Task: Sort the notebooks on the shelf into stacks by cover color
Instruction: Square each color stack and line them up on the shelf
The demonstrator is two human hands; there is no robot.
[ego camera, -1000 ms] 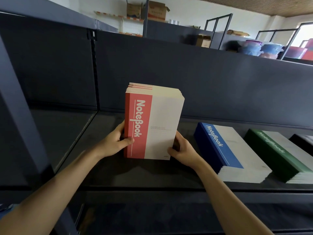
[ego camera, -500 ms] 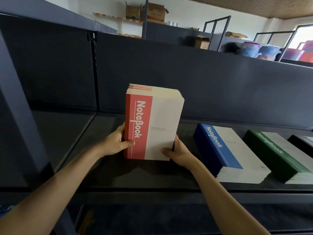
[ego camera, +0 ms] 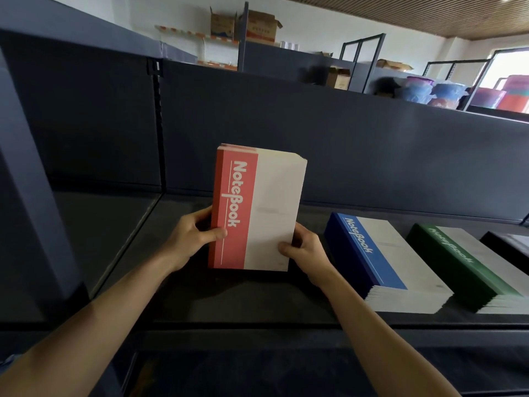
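Left grip [ego camera: 192,239] and right grip [ego camera: 307,252] clamp the red notebook stack [ego camera: 257,213] by its sides, upright on the shelf [ego camera: 243,299]. The blue stack [ego camera: 380,253] and the green stack [ego camera: 469,265] lie flat nearer the right edge.

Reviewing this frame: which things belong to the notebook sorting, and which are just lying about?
Job: red notebooks, stood upright, gripped by left hand and right hand; blue stack, green stack and black stack lying flat; shelf.
Lying about: cardboard boxes and plastic tubs in the background.
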